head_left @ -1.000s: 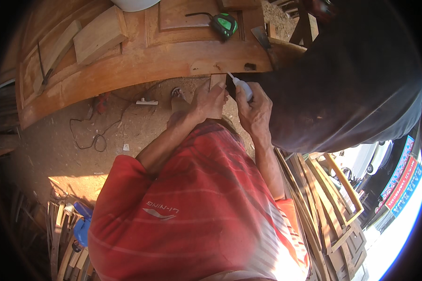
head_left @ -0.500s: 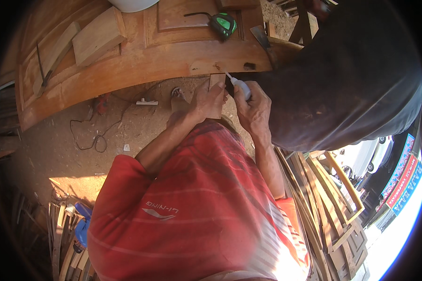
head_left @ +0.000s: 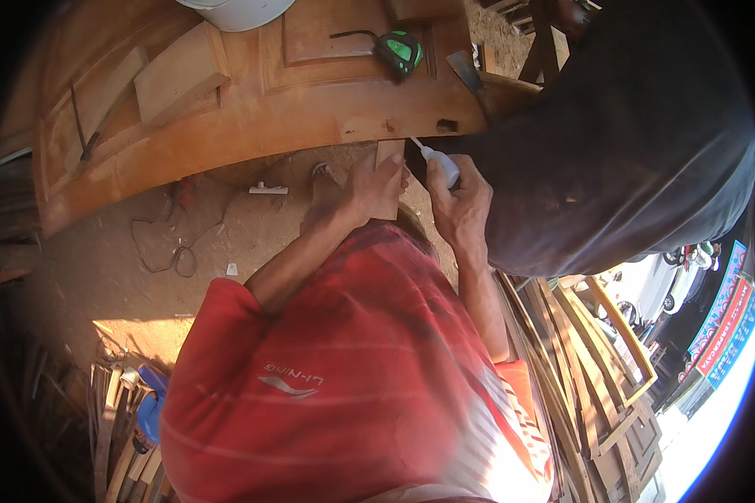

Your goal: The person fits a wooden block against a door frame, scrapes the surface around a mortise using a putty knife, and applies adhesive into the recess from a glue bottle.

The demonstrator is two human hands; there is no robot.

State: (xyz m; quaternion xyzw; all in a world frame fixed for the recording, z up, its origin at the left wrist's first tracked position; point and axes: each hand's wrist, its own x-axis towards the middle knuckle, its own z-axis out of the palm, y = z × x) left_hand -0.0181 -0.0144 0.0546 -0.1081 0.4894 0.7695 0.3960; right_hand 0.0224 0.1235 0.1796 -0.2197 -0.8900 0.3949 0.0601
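My left hand (head_left: 372, 186) is closed around a short flat strip of wood (head_left: 390, 152), whose far end meets the near edge of a brown panelled wooden door (head_left: 285, 109). In my right hand (head_left: 463, 201) is a small white squeeze bottle (head_left: 445, 168) with a thin pointed nozzle. The bottle tilts toward the door, its nozzle tip by the door's edge just right of the strip's end. Whether anything flows from the tip is too small to tell. A dark slot (head_left: 447, 127) is cut in the door near there.
On the door lie a green-black tape measure (head_left: 398, 54), a flat-bladed tool (head_left: 465, 72), wood blocks (head_left: 180, 74) and a white bucket (head_left: 242, 12). A dark-clothed person (head_left: 612, 159) is close on the right. Cables (head_left: 176, 260) cross the floor; timber frames (head_left: 596, 335) stand lower right.
The bottle's nozzle has shifted slightly right along the door's edge. My left hand keeps its hold on the wooden strip. The whole view has dropped a little.
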